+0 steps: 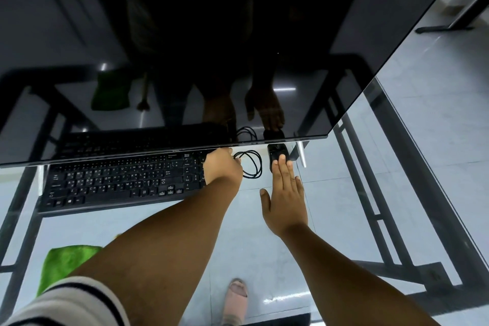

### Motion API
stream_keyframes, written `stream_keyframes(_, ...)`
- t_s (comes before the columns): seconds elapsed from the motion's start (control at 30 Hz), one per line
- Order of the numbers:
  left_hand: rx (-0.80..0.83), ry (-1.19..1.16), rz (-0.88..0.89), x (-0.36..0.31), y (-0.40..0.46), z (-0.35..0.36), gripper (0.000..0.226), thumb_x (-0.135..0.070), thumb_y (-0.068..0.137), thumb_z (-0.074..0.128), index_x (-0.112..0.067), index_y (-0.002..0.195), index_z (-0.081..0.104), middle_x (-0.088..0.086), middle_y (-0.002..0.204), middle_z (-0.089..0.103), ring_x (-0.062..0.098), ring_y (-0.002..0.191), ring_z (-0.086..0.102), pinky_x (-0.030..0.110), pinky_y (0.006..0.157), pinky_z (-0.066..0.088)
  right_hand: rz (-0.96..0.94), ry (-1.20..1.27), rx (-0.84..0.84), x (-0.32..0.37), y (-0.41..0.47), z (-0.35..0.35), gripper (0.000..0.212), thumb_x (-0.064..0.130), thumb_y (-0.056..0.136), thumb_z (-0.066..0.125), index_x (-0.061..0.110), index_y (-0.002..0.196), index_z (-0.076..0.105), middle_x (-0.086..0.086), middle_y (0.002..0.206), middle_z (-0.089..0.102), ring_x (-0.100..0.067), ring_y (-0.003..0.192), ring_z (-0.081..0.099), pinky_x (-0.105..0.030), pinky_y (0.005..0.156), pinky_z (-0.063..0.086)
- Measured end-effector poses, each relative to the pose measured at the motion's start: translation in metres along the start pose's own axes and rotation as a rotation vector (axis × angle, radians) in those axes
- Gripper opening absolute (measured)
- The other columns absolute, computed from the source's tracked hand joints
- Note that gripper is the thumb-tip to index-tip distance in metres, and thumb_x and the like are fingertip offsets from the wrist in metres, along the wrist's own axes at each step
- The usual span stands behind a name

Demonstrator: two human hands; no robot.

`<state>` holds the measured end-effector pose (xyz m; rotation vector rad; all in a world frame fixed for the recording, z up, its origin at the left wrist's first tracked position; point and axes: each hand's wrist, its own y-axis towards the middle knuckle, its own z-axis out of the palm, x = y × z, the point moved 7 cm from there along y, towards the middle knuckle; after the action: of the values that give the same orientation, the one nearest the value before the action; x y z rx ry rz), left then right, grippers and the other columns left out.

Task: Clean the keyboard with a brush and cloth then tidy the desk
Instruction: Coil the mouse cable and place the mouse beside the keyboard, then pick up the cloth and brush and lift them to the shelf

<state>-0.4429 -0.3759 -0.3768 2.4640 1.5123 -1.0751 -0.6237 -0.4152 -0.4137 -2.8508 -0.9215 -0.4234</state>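
Small white legends are printed on the keys of the black keyboard [119, 180], but only scattered letters and words such as "Enter" can be made out; no brand can be read on anything. The keyboard is a flat, full-width slab with low rectangular keys, laid on a clear glass desk [357, 193] through which a dark metal frame and a pale tiled floor are seen. Its far edge is overhung by a large monitor [185, 47], whose glossy dark screen mirrors the keyboard, the hands and the cloth. The left hand [222, 168] is placed at the keyboard's right end, fingers curled down and out of sight by a thin black cable [251, 164] coiled in a loose loop on the glass; whether the cable is pinched cannot be told. The right hand [284, 198] is held flat, fingers straight and close together, thumb spread, with the fingertips [282, 159] laid on a small, rounded black mouse [276, 155] just right of the coil. A fuzzy, bright green cloth [66, 263] is seen at the near left of the desk, partly hidden by the left forearm and a white sleeve [66, 304] with dark stripes. Under the glass, a foot in a pale sandal [236, 299] is seen.
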Motion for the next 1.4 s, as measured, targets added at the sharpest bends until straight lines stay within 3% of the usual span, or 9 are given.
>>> stream_keyframes(0.27,0.012,-0.051,0.036,0.005,-0.002,-0.007,0.032,-0.02,0.092,0.059,-0.02,0.124,0.064,0.005,0.122,0.066,0.026,0.112,0.061,0.033,0.096,0.049,0.031,0.053,0.028,0.001,-0.001,-0.003,0.068,0.034,0.099,0.034,0.016,0.156,0.0,0.002,0.164,-0.01,-0.014,0.15,-0.012,-0.04,0.123,0.008)
stream_keyframes(0.43,0.016,-0.091,0.123,0.012,-0.012,-0.024,0.027,-0.02,0.091,0.056,-0.023,0.115,0.067,0.004,0.113,0.069,0.025,0.099,0.066,0.036,0.086,0.055,0.055,0.088,-0.007,0.014,-0.007,-0.012,0.068,0.033,0.099,0.037,0.015,0.156,0.005,0.0,0.164,-0.003,-0.016,0.151,-0.008,-0.041,0.123,0.009)
stream_keyframes(0.57,-0.031,-0.077,0.196,0.034,-0.024,-0.053,0.026,-0.021,0.088,0.057,-0.024,0.112,0.068,-0.003,0.109,0.07,0.018,0.097,0.066,0.026,0.085,0.05,0.029,0.144,-0.035,0.038,-0.015,-0.015,0.066,0.03,0.098,0.038,0.015,0.156,0.009,0.001,0.165,0.002,-0.015,0.151,-0.005,-0.04,0.123,0.008)
stream_keyframes(0.77,-0.088,-0.073,0.201,0.1,-0.043,-0.112,0.027,-0.022,0.088,0.058,-0.025,0.114,0.066,-0.004,0.11,0.069,0.017,0.093,0.066,0.036,0.083,0.055,-0.053,0.265,-0.077,0.095,-0.037,-0.013,0.063,0.028,0.096,0.042,0.013,0.153,0.021,-0.003,0.162,0.019,-0.017,0.15,0.01,-0.035,0.12,0.016)
stream_keyframes(1.03,-0.198,0.006,0.071,0.227,-0.063,-0.196,0.03,-0.027,0.088,0.06,-0.023,0.118,0.061,-0.003,0.112,0.066,0.021,0.095,0.063,0.03,0.078,0.047,-0.072,0.431,0.038,0.19,-0.072,0.016,0.053,0.027,0.096,0.05,0.014,0.146,0.037,-0.003,0.143,0.044,-0.019,0.13,0.043,-0.03,0.107,0.039)
stream_keyframes(1.2,-0.217,0.043,-0.04,0.301,-0.075,-0.231,0.049,-0.038,0.084,0.065,-0.014,0.126,0.054,0.009,0.123,0.057,0.03,0.113,0.054,0.042,0.088,0.048,0.024,0.43,0.24,0.234,-0.092,0.045,0.036,0.041,0.092,0.056,0.02,0.121,0.055,0.001,0.112,0.06,-0.019,0.095,0.062,-0.029,0.083,0.051)
stream_keyframes(1.3,-0.085,0.052,-0.16,0.335,-0.078,-0.229,0.071,-0.053,0.076,0.071,-0.012,0.129,0.048,0.012,0.128,0.05,0.031,0.113,0.055,0.044,0.093,0.048,0.081,0.301,0.374,0.251,-0.099,0.057,0.036,0.058,0.085,0.058,0.022,0.092,0.055,0.004,0.089,0.062,-0.018,0.083,0.061,-0.028,0.068,0.046)
stream_keyframes(1.4,0.074,0.043,-0.207,0.343,-0.082,-0.219,0.077,-0.058,0.069,0.075,-0.014,0.126,0.05,0.008,0.121,0.052,0.026,0.105,0.058,0.036,0.085,0.049,0.133,0.251,0.46,0.265,-0.107,0.065,0.038,0.06,0.08,0.063,0.025,0.073,0.05,0.008,0.077,0.06,-0.016,0.078,0.059,-0.027,0.06,0.04)
